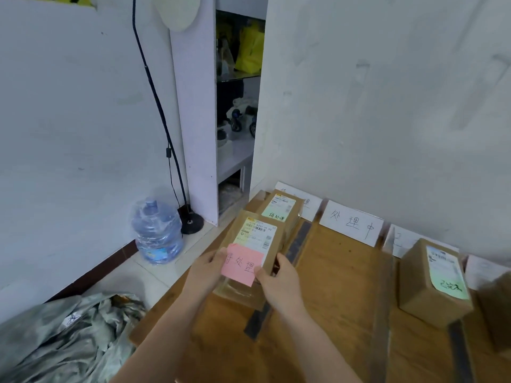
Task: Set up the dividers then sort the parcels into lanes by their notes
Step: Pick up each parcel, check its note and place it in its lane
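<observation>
A brown parcel (pixel 255 239) with a white label and a pink note (pixel 242 265) is held over the leftmost lane of the wooden table (pixel 340 286). My left hand (pixel 206 269) grips its left edge and my right hand (pixel 278 283) grips its right edge. Behind it lies another parcel (pixel 279 208) with a green note. A dark divider strip (pixel 297 244) runs beside them. A third parcel (pixel 434 280) with a green note sits in a lane to the right. White lane signs (pixel 351 223) lean on the wall.
A water jug (pixel 157 230) stands on the floor left of the table, beside a lamp base (pixel 190 223). A crumpled grey sheet (pixel 69 335) lies at the lower left. Another dark divider strip (pixel 460 352) and a brown parcel (pixel 497 308) are at the far right.
</observation>
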